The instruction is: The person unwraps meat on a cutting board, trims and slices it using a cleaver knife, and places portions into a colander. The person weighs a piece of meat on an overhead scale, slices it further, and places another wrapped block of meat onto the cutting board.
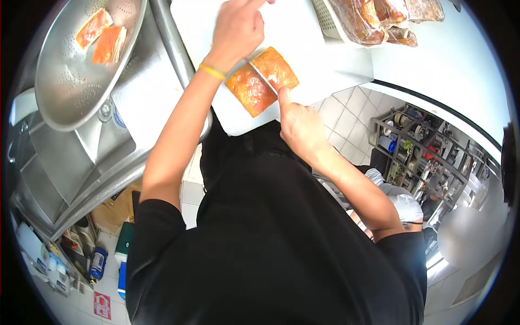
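Two pieces of browned, glossy meat lie side by side on a white cutting board, with a knife blade in the line between them. My right hand is closed at the near end of the blade, its index finger along the knife; the handle is hidden in the hand. My left hand, with a yellow band at the wrist, is above the far side of the meat, over the board. Its fingers are partly blurred at the top edge, and nothing shows in them.
At the left, an oval perforated metal colander holds two meat pieces over a steel sink. Wrapped meat lies in a white basket at the upper right. Another person and metal shelving are at the right.
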`<action>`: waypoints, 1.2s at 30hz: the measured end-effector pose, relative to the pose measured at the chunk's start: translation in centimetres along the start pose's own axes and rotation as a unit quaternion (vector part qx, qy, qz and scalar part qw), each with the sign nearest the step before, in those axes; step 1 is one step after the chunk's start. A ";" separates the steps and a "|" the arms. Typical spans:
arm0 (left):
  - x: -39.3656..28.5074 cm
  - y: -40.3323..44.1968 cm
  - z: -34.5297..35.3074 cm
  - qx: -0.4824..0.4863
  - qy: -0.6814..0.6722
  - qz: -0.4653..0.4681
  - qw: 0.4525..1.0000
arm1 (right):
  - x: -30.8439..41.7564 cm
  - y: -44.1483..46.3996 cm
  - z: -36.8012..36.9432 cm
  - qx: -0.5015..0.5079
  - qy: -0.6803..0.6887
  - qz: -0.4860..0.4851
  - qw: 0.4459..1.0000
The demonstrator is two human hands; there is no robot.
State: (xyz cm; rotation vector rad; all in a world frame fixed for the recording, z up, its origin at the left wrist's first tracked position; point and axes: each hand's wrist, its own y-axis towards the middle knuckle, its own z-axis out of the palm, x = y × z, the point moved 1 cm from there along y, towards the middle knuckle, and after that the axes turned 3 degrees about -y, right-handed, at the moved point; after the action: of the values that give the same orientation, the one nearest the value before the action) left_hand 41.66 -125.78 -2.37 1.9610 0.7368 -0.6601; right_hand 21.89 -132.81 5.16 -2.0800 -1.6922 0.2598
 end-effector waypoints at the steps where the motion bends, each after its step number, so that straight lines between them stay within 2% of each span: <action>1: 0.4 0.6 1.1 0.127 0.091 0.029 0.987 | 0.0 0.0 0.0 -0.001 0.002 0.006 1.000; 2: 0.6 0.5 1.4 0.132 0.087 0.031 0.987 | 0.2 0.0 0.1 0.007 -0.010 0.006 1.000; 4: 1.2 0.5 2.1 0.183 -0.015 -0.026 0.983 | 0.1 0.3 0.4 0.006 -0.018 0.017 1.000; 5: 1.0 0.5 2.0 0.206 -0.001 -0.055 0.977 | 0.2 0.3 1.0 0.009 -0.032 0.022 0.999; 8: 0.6 0.4 2.2 0.208 0.019 -0.052 0.977 | -1.6 1.1 3.3 0.032 -0.031 0.018 0.999; 9: 0.6 0.2 2.5 0.196 0.034 -0.021 0.980 | -2.4 1.4 4.3 0.012 -0.011 0.002 1.000; 10: 0.5 -0.2 2.5 0.198 0.047 -0.023 0.979 | -2.8 1.6 5.2 -0.014 0.011 -0.018 1.000; 11: 0.6 -0.3 2.6 0.198 0.059 -0.034 0.978 | -2.5 1.8 4.9 0.016 0.022 0.003 1.000; 12: 0.4 0.0 2.6 0.197 0.068 -0.041 0.977 | -2.4 2.0 4.9 0.002 0.026 -0.004 1.000; 13: 0.1 0.1 2.5 0.226 0.080 -0.052 0.969 | -2.5 1.7 5.3 -0.008 0.027 -0.007 1.000; 14: -0.3 0.3 2.2 0.222 0.091 -0.041 0.970 | -2.7 1.6 5.4 -0.023 0.027 -0.013 0.999; 16: -1.0 0.3 1.4 0.164 -0.007 -0.071 0.984 | -3.2 1.5 5.5 -0.039 0.045 -0.028 0.998; 17: -1.1 -0.4 0.6 0.160 0.005 -0.059 0.985 | -3.7 1.7 5.6 -0.056 0.067 -0.041 0.995; 19: -1.9 -2.5 -1.7 0.081 -0.055 0.024 0.995 | -5.4 2.4 5.0 -0.087 0.095 -0.057 0.990; 21: -4.8 -6.7 -3.9 0.205 -0.023 0.065 0.976 | -6.5 2.6 4.6 -0.060 0.129 -0.072 0.987; 23: -7.7 -9.7 -4.4 0.350 0.035 0.082 0.933 | -6.8 2.8 4.6 -0.065 0.152 -0.085 0.983; 28: -8.7 -12.0 -2.5 0.347 0.126 0.051 0.928 | -8.4 0.6 4.9 -0.060 0.175 -0.104 0.977; 32: -9.3 -11.7 -1.5 0.394 0.228 0.048 0.889 | -13.4 -2.6 6.9 -0.013 0.195 -0.089 0.977; 34: -9.7 -11.2 -0.3 0.434 0.313 0.157 0.830 | -16.1 -2.5 7.0 0.012 0.222 -0.080 0.972; 36: -10.4 -10.0 0.4 0.466 0.288 0.158 0.822 | -17.6 -1.1 6.5 -0.020 0.205 -0.103 0.973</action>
State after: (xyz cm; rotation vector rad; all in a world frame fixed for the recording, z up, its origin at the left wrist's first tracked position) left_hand 27.32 -124.52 -0.93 3.1909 0.4079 -0.1883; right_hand 14.16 -148.16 -2.40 -1.8074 -1.6418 -0.2549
